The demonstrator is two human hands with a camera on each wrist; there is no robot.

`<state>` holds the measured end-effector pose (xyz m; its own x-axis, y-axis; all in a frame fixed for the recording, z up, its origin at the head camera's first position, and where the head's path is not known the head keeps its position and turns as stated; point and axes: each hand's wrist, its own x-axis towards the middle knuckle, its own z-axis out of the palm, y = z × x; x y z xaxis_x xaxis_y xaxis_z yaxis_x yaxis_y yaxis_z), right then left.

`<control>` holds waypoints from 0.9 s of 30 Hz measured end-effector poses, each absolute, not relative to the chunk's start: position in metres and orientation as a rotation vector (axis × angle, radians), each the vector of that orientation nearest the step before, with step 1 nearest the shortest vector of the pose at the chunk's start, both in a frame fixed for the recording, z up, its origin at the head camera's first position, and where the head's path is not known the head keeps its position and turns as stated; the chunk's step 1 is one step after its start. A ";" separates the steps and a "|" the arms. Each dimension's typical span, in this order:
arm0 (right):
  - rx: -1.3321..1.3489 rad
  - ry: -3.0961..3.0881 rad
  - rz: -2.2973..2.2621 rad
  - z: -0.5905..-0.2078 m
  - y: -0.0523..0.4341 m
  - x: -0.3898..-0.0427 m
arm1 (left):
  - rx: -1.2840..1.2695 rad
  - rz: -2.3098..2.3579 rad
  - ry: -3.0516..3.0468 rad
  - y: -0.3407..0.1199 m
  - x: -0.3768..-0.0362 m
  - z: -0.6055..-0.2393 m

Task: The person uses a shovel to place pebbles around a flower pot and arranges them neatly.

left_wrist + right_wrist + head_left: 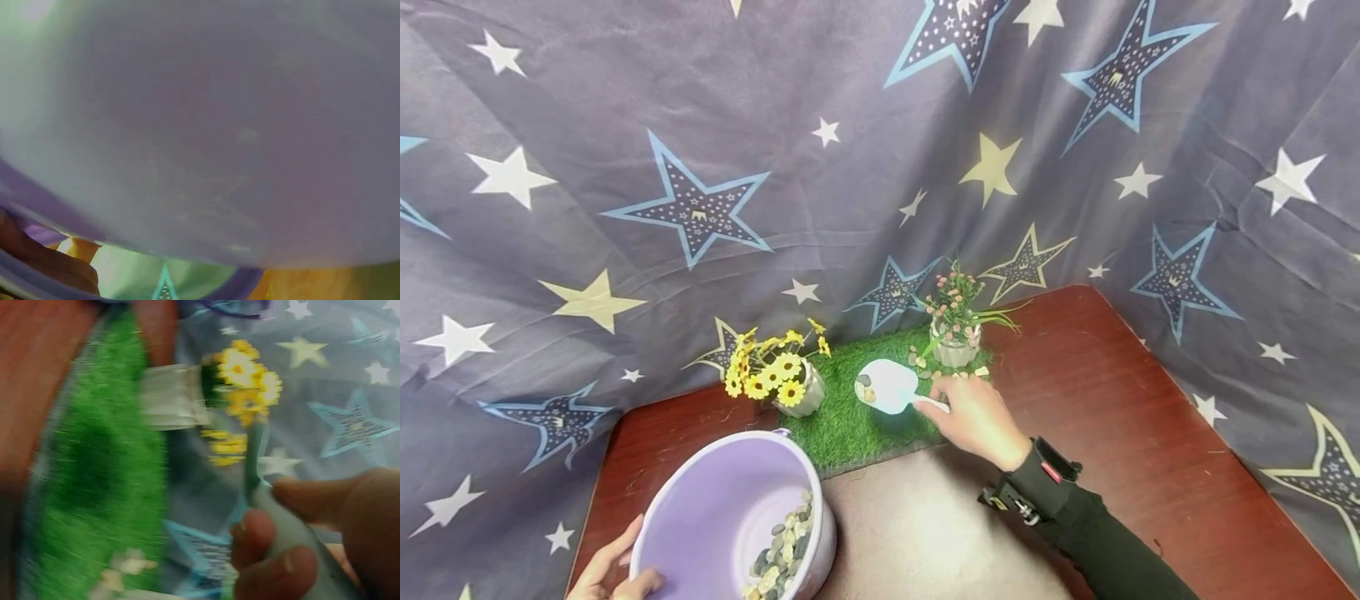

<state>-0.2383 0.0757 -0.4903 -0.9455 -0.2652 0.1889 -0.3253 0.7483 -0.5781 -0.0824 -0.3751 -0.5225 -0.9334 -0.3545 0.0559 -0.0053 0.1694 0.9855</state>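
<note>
A purple bucket (700, 487) stands tilted at the front left, with pebbles (784, 550) heaped along its right inner side. My left hand (613, 571) grips its rim at the left; the bucket's wall (200, 125) fills most of the left wrist view. In my right hand (981, 417) is the handle of a small pale shovel (897, 387), held over the green turf mat (842, 442). A few pebbles (866, 388) lie at the front of the shovel's blade. The right wrist view shows my fingers curled round the handle and the blade nearly edge-on.
A white pot of yellow flowers (782, 371) leans on the mat's left side. At the mat's back right stands a pot of pink flowers (957, 337), with several pebbles (921, 360) about its base. Star-patterned cloth (820, 208) hangs behind the reddish wooden table (1097, 375).
</note>
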 end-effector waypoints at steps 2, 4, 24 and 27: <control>0.453 -2.825 0.970 -0.507 0.069 -0.248 | 0.168 -1.898 -2.154 -0.386 -0.081 -0.529; 0.420 -2.808 0.967 -0.525 0.062 -0.258 | 0.172 -1.914 -2.163 -0.391 -0.082 -0.532; -0.056 -2.875 1.360 -0.582 0.035 -0.323 | -0.145 -2.156 -2.211 -0.415 -0.088 -0.542; -0.082 -2.879 1.430 -0.583 0.033 -0.327 | -0.281 -2.296 -2.233 -0.423 -0.091 -0.540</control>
<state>-0.3267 0.0333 -0.5827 -0.9960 0.0128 -0.0885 0.0783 0.6036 -0.7934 -0.0911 -0.4230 -0.5403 -0.9820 0.1739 0.0737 0.0688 -0.0340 0.9971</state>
